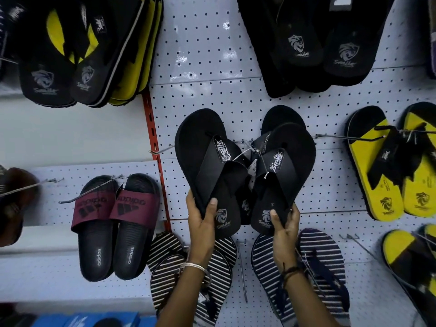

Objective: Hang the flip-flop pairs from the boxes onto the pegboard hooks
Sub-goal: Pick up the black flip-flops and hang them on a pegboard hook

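Two black flip-flops with silver lion logos are held up against the white pegboard (207,67). My left hand (203,218) grips the heel of the left black flip-flop (203,152). My right hand (284,225) grips the heel of the right black flip-flop (285,171). A white string with a tag joins the two straps near a wire hook (238,140) at the board's middle. Another black flip-flop (278,116) shows behind the right one. Whether the string rests on the hook cannot be told.
Black and yellow flip-flop pairs (77,50) hang top left, black pairs (313,43) top right, yellow pairs (387,166) right. Maroon slides (113,223) hang lower left. Striped flip-flops (306,267) hang below my hands. A red upright rail (155,152) divides the panels. Blue boxes (94,320) lie at the bottom.
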`<action>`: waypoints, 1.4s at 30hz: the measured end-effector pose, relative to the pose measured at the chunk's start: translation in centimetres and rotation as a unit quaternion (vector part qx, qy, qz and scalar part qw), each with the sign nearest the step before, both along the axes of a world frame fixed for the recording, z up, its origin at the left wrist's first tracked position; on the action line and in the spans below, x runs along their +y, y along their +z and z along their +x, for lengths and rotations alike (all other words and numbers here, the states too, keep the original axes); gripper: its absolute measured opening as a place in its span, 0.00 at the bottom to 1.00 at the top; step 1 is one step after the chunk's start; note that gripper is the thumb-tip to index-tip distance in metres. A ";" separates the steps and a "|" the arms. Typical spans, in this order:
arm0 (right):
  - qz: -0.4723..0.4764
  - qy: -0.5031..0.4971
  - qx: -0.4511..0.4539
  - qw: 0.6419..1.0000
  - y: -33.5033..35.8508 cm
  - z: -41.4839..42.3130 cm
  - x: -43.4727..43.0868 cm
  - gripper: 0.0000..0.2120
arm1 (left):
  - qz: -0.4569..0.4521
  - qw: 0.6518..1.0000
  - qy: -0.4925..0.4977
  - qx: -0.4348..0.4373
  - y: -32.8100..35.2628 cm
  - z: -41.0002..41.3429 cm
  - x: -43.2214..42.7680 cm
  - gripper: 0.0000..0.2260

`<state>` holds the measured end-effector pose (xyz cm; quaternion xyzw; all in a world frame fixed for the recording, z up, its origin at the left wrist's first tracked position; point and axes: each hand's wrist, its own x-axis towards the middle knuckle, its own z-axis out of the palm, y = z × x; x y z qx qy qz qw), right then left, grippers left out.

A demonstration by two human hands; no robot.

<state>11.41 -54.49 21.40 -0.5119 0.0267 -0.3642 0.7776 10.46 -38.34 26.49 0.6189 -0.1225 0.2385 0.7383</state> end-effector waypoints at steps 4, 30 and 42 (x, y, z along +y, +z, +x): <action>0.016 -0.010 -0.019 1.000 -0.4 0.1 -0.9 0.27 | -0.018 1.000 0.005 -0.008 -0.4 -0.5 -0.7 0.31; -0.069 0.022 -0.012 0.997 0.6 0.2 -3.1 0.18 | -0.037 0.997 -0.033 0.060 -3.1 -2.1 -4.7 0.26; -0.149 0.105 0.105 0.978 0.4 0.8 -3.1 0.23 | 0.060 0.997 0.031 0.046 -2.1 0.6 -5.3 0.28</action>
